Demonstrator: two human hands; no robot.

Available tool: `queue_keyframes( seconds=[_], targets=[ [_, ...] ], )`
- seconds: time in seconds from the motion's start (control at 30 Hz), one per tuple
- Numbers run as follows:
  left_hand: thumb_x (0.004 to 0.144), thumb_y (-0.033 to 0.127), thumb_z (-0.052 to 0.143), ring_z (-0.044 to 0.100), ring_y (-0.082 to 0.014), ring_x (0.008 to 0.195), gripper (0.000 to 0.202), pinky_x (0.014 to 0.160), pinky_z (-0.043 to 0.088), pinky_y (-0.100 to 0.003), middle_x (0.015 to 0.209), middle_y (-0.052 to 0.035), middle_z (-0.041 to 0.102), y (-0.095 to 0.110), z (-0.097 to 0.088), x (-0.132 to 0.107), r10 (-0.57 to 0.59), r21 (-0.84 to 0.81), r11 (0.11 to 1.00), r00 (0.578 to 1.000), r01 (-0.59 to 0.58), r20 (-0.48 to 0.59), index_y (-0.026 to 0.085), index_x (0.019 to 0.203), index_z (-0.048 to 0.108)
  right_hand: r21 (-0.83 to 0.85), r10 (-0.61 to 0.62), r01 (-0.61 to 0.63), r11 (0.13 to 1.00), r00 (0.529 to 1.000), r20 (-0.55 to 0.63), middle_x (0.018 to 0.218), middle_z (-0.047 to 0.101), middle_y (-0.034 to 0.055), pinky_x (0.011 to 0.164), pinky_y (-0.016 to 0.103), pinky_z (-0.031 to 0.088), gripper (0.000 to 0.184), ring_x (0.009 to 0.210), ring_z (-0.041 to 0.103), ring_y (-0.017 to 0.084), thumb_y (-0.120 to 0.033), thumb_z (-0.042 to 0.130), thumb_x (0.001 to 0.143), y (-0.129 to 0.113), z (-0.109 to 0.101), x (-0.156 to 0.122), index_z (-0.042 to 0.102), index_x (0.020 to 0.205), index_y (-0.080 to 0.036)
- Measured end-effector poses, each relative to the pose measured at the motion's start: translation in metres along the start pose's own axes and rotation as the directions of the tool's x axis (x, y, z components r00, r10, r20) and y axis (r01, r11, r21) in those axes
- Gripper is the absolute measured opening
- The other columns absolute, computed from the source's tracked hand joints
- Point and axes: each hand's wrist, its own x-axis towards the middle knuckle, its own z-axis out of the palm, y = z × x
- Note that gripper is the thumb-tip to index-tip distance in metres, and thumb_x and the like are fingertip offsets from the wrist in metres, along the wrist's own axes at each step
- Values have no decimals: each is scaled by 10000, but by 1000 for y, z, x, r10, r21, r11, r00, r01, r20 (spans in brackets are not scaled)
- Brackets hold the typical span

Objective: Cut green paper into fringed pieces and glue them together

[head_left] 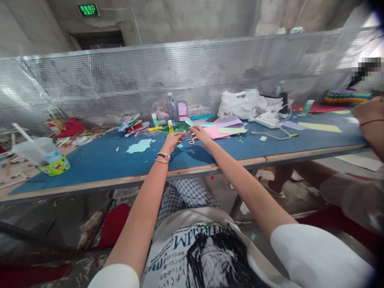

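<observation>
My left hand (174,139) and my right hand (200,134) are close together over the blue tabletop, fingertips pointing toward each other. Both look closed in a pinch; whatever lies between the fingers is too small to make out. A pair of scissors with white handles (192,141) is just below and between them. Close by lies a small light blue paper scrap (180,146). Left of my left hand, a larger light blue paper piece (139,146) rests flat. A yellow glue stick (171,127) stands upright behind my left hand, and another yellow stick (155,129) lies down.
Pink paper (217,132) and a phone (211,119) lie right of my hands. Behind are a propped phone (182,111) and a white plastic bag (237,105). A plastic cup with straw (39,154) stands far left. Another person's arm (372,120) rests at right.
</observation>
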Motion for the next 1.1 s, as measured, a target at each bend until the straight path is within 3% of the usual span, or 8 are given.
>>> queue_keyframes(
  seconds=[0.1, 0.2, 0.3, 0.5, 0.63, 0.8, 0.97, 1.1],
  targets=[
    [812, 431, 513, 630, -158, 846, 378, 707, 449, -240, 1017, -99, 691, -4, -15, 11, 110, 187, 981, 939, -50, -326, 138, 977, 684, -158, -67, 50, 986, 992, -107, 813, 602, 16, 575, 230, 412, 162, 586, 548, 98, -296, 419, 866, 9, -2, 5, 458, 979, -186],
    [841, 439, 440, 624, -179, 882, 418, 753, 440, -253, 1015, -101, 690, -9, -33, 18, 170, 304, 952, 874, -27, -455, 137, 1015, 672, -405, -264, 207, 890, 960, -89, 811, 592, 22, 636, 263, 410, 198, 636, 536, 129, -289, 445, 845, 17, -2, 6, 467, 1014, -187],
    [837, 456, 425, 619, -201, 897, 423, 775, 425, -267, 978, -94, 697, -13, -43, 19, 189, 401, 916, 861, 19, -472, 154, 969, 691, -507, -342, 301, 808, 940, 13, 847, 585, 31, 651, 271, 396, 236, 667, 520, 141, -298, 448, 836, 21, -1, 4, 475, 1039, -182],
    [774, 413, 532, 623, -234, 905, 311, 764, 411, -282, 902, -97, 712, -27, -54, 19, 72, 561, 817, 941, 134, -330, 171, 807, 724, -529, -352, 326, 784, 934, 55, 863, 569, 34, 645, 261, 378, 246, 681, 505, 137, -281, 428, 839, 21, 1, 3, 482, 1051, -167],
    [791, 423, 494, 615, -256, 962, 327, 780, 407, -298, 972, -108, 703, -33, -62, 21, 34, 643, 748, 957, 167, -289, 186, 803, 719, -531, -349, 329, 781, 935, 67, 858, 571, 33, 655, 264, 377, 257, 678, 496, 136, -286, 431, 839, 22, 0, 4, 487, 1059, -166],
    [772, 396, 474, 581, -311, 1040, 318, 826, 392, -356, 986, -129, 691, -30, -63, 19, 1, 676, 701, 948, 227, -320, 199, 781, 723, -540, -352, 336, 771, 933, 77, 873, 581, 44, 684, 273, 383, 247, 699, 499, 140, -282, 435, 841, 23, 0, 4, 504, 1044, -160],
    [740, 424, 480, 415, -395, 1194, 363, 903, 325, -478, 1148, -173, 619, -28, -62, 16, -71, 598, 695, 866, 399, -494, 188, 881, 718, -543, -358, 351, 763, 929, 98, 882, 582, 57, 707, 271, 388, 205, 739, 501, 146, -249, 431, 841, 21, 0, 2, 534, 992, -156],
    [720, 449, 502, 300, -434, 1260, 440, 947, 261, -532, 1275, -206, 519, -31, -62, 19, -148, 569, 680, 847, 462, -512, 154, 988, 690, -551, -355, 360, 753, 927, 122, 887, 577, 61, 721, 271, 391, 193, 755, 503, 147, -230, 434, 838, 21, 0, 1, 546, 976, -153]
  ],
)
